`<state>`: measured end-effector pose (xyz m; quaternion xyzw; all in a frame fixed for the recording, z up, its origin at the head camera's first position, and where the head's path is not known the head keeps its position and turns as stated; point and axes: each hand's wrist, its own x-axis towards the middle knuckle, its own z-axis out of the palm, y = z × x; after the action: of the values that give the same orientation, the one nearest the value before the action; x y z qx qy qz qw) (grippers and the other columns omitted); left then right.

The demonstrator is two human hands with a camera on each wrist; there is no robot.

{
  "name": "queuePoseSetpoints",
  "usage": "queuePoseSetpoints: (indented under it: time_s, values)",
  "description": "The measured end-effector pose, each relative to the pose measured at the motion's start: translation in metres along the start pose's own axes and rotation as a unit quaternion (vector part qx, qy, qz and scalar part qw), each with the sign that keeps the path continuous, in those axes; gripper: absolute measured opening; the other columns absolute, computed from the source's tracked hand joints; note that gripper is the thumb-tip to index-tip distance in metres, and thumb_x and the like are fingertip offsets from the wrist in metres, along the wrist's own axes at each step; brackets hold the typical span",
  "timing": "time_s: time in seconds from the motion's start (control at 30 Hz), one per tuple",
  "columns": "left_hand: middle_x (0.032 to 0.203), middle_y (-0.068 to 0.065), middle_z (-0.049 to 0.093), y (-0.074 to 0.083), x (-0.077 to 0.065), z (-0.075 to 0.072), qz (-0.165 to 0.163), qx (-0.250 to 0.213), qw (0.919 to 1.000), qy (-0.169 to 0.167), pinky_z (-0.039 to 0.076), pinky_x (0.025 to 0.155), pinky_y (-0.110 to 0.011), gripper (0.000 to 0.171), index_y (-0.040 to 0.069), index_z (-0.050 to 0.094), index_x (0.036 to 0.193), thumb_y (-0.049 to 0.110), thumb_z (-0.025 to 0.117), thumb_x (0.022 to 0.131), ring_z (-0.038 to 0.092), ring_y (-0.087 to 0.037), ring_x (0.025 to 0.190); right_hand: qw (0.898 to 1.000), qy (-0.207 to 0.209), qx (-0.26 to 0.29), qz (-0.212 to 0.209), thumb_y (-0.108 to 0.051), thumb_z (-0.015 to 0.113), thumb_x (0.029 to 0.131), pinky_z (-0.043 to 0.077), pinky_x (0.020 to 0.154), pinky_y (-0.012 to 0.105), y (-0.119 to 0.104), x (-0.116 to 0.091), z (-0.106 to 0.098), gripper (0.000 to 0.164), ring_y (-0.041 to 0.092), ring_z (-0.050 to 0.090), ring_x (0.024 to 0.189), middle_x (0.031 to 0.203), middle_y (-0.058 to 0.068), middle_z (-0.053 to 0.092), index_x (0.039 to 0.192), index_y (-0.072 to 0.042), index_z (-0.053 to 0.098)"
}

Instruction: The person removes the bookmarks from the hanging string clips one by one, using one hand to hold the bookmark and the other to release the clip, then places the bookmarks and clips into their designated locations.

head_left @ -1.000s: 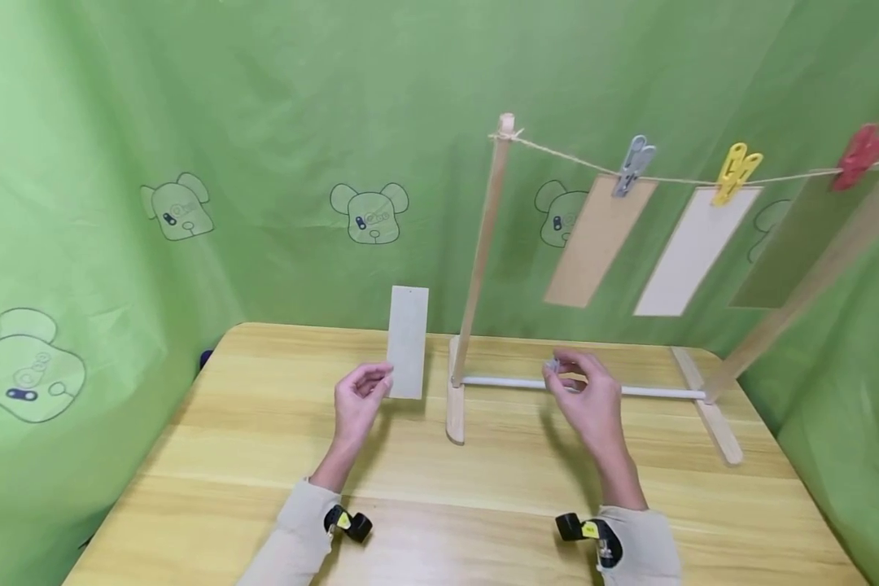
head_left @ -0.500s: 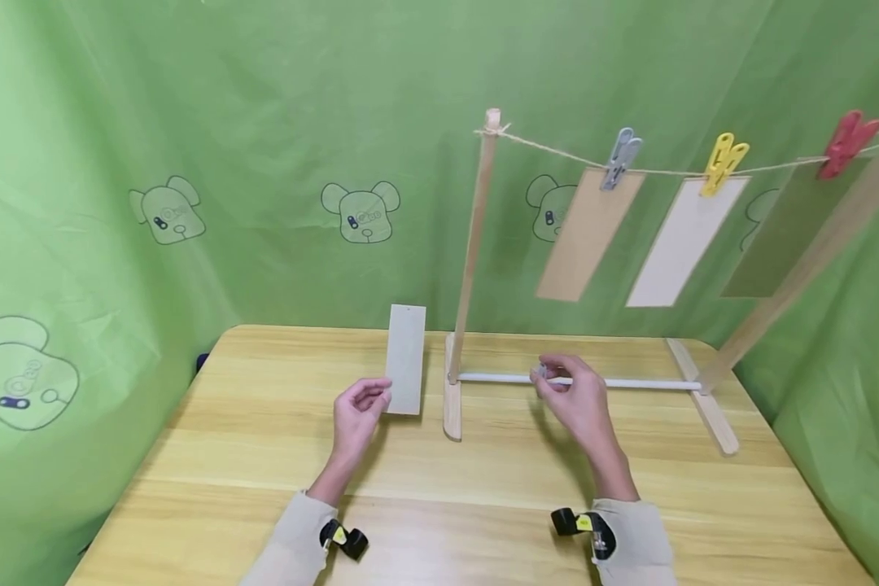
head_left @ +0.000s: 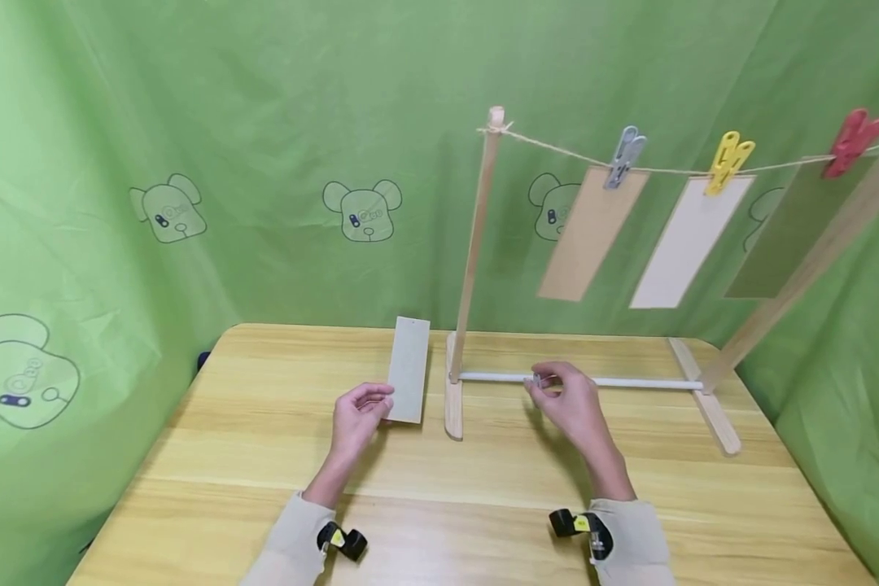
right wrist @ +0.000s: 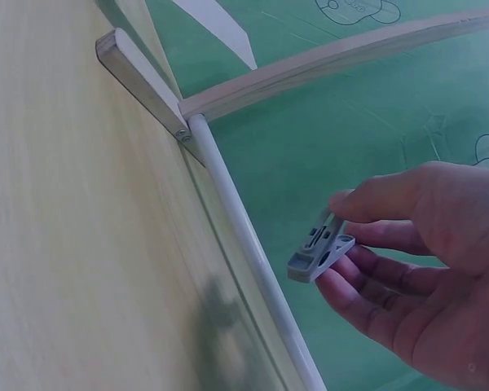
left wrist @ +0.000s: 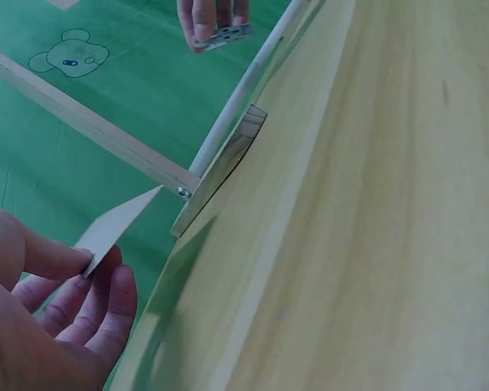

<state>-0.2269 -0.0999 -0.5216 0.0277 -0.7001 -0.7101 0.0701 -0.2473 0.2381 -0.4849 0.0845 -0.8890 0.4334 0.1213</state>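
Note:
My left hand (head_left: 360, 419) pinches a pale grey rectangular card (head_left: 409, 370) near its lower left edge, holding it above the table just left of the wooden stand. A small hole shows at the card's top. In the left wrist view the thumb and fingers grip the card (left wrist: 114, 226) at one corner. My right hand (head_left: 567, 403) holds a grey clothespin (right wrist: 319, 248) between thumb and fingers, over the stand's white bar (head_left: 498, 377). The clothespin's jaws look closed. Both hands are apart, with the stand's left post (head_left: 476, 252) between them.
A string (head_left: 549, 146) runs across the stand. From it hang a tan card (head_left: 593, 236) under a grey clothespin (head_left: 625, 158), a white card (head_left: 692, 244) under a yellow clothespin (head_left: 729, 163), and a green card (head_left: 794, 236) under a red clothespin (head_left: 854, 143). A green curtain surrounds the table (head_left: 264, 456).
The card in my left hand has come lower and tilts slightly to the right. My right hand has shifted a little left with the clothespin. The head view has shifted slightly.

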Motion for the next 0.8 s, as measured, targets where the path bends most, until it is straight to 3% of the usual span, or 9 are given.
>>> queuePoseSetpoints:
  time_s: [0.33,0.5,0.8]
  values:
    - [0.102,-0.035,0.067,0.002,-0.001,-0.003,-0.041,0.029,0.9986,-0.016,0.064,0.072,-0.045,0.021,-0.018,0.066,0.109,-0.016,0.064,0.088,0.069,-0.035,0.082,0.999,-0.034,-0.039,0.016,-0.010,0.076,0.091,0.062,0.078,0.037,-0.002,-0.002,0.007,0.032,0.031,0.067,0.094,0.099,0.015,0.069,0.118,0.007,0.069]
    - [0.099,-0.030,0.069,-0.001,-0.005,-0.003,-0.044,0.030,0.9984,-0.017,0.065,0.069,-0.039,0.020,-0.014,0.068,0.108,-0.013,0.066,0.088,0.070,-0.029,0.079,0.997,-0.050,-0.044,0.032,-0.011,0.075,0.091,0.062,0.080,0.041,-0.001,-0.005,0.008,0.033,0.030,0.067,0.094,0.099,0.015,0.069,0.118,0.007,0.068]
    - [0.098,-0.025,0.071,-0.004,-0.006,-0.003,-0.046,0.042,0.9980,-0.008,0.064,0.067,-0.032,0.019,-0.009,0.071,0.106,-0.010,0.069,0.088,0.070,-0.026,0.078,0.996,-0.058,-0.066,0.024,-0.012,0.076,0.091,0.060,0.078,0.043,-0.001,-0.005,0.013,0.033,0.030,0.067,0.090,0.094,0.013,0.068,0.116,0.008,0.069]
